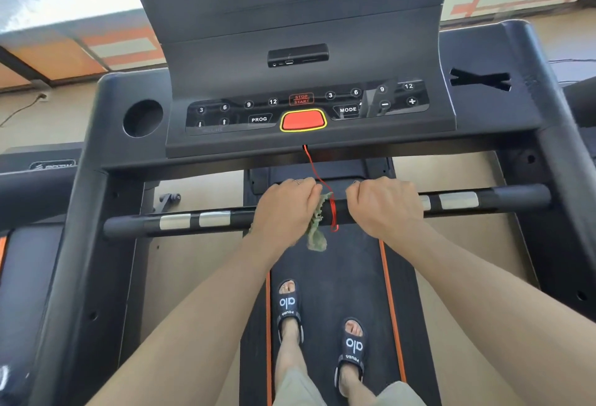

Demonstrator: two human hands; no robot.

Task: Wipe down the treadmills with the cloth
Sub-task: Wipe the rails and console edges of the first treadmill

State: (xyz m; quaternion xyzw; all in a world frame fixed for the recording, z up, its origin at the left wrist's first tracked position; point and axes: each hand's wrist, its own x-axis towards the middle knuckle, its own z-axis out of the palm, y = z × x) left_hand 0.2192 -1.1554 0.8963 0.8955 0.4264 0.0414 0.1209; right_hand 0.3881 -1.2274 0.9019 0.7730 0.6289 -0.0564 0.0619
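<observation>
The green cloth [317,228] is hanging off the treadmill's crossbar [222,219], bunched under your left hand [285,208], whose fingers are curling around both. Your right hand [385,204] is gripping the bar just beside the red safety cord [332,215]. You are standing on the belt [338,263].

Two hands: left [285,208] and right [385,207]. One green cloth [317,228]. One crossbar [503,197], carrying four silver sensor plates: two on the left [195,220], two on the right [458,200], one of those partly hidden. One treadmill [306,50] in full view, plus what looks like part of a second [32,186] at the left edge. One red oval button [303,120]. One red safety cord [314,173]. One round cup recess [143,118]. Two black slides [353,349] on one belt [338,263], edged by two orange stripes [388,276].
</observation>
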